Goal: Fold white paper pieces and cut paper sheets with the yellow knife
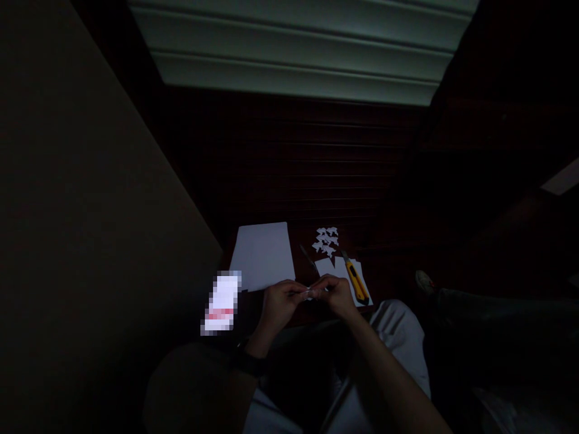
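Observation:
My left hand (281, 301) and my right hand (335, 293) meet at the near edge of a small dark table. Both are closed, pinching a small piece of white paper (308, 293) between the fingertips. Most of that piece is hidden by the fingers. Just right of my right hand, a yellow utility knife (356, 282) lies on cut white paper (341, 266). Beyond the hands sits a cluster of several small folded paper pieces (326, 240). A stack of white paper (263, 254) lies beyond my left hand.
A thin dark tool (308, 255) lies between the stack and the folded pieces. Left of the table is a blurred-out bright rectangle (221, 303). A pale wall (90, 181) rises at the left, slatted panels at the back. Another person's shoe (425, 283) and leg are at right.

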`<state>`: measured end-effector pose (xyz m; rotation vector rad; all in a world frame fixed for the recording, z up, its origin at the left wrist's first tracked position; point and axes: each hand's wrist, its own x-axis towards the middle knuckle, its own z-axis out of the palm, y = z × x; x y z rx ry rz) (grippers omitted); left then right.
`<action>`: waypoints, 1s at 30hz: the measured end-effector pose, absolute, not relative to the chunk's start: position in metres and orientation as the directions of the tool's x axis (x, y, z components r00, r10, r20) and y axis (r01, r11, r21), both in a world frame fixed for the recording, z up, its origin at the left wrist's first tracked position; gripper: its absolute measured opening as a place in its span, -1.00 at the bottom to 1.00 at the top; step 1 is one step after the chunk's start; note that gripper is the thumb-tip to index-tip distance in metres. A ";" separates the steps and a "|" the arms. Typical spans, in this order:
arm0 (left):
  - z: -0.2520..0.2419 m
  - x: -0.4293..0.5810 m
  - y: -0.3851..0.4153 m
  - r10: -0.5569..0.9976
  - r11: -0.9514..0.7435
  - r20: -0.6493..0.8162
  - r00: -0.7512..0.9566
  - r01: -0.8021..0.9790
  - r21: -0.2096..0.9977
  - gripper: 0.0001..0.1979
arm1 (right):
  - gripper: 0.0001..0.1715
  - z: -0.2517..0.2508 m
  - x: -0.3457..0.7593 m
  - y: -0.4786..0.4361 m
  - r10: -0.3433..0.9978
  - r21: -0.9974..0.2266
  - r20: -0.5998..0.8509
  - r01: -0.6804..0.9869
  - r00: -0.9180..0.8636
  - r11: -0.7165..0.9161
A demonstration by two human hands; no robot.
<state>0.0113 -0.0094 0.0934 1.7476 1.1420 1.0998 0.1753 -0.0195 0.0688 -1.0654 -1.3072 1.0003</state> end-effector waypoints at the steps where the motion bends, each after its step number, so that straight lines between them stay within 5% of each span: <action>1: 0.093 0.011 -0.010 0.942 -0.308 0.248 0.227 0.289 0.906 -0.90 | -0.87 0.068 0.175 -0.020 0.972 -0.972 0.234 0.023 0.025 0.233; 30: 0.089 0.014 -0.016 0.959 -0.256 0.219 0.180 0.210 0.944 -0.88 | -0.79 0.081 0.177 -0.026 0.982 -0.984 0.177 0.038 0.061 0.175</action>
